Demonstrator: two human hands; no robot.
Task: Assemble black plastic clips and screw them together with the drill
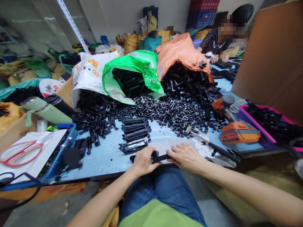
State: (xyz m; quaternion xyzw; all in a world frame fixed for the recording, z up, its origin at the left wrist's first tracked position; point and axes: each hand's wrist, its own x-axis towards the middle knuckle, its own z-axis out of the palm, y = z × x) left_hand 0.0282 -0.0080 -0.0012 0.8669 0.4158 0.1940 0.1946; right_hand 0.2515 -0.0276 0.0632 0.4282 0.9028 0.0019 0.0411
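Lap: blue denim trousers [161, 186] beneath a smooth lime-green top [161, 214], at the table's edge.
Left hand: the left hand [145, 160] is bare, thumb and fingers closed around a black bar [163, 158].
Right hand: the right hand [184, 157] is bare too, fingers bent and closed over the bar's other end.
Black bar: long, narrow and dark, held level between both hands at the near edge of the pale-blue table [94, 160].
Finished-looking row: slim, glossy black bars [136, 134] lie side by side just beyond the left hand.
Hammer: a hammer [213, 146] with a metal head and dark grip slants beside thin, round white discs [201, 146].
Drill: a chunky orange-and-black drill [236, 131], farther right, near a pink-rimmed bin [258, 124].
Heap: small black pieces with shiny, straight metal pins [175, 110].
Sacks: three crinkled woven bags, white [92, 71], green [151, 74] and frayed orange [182, 47], gape open, spilling black parts.
Far right: a person in a dotted dark top [210, 42], forearms on the table.
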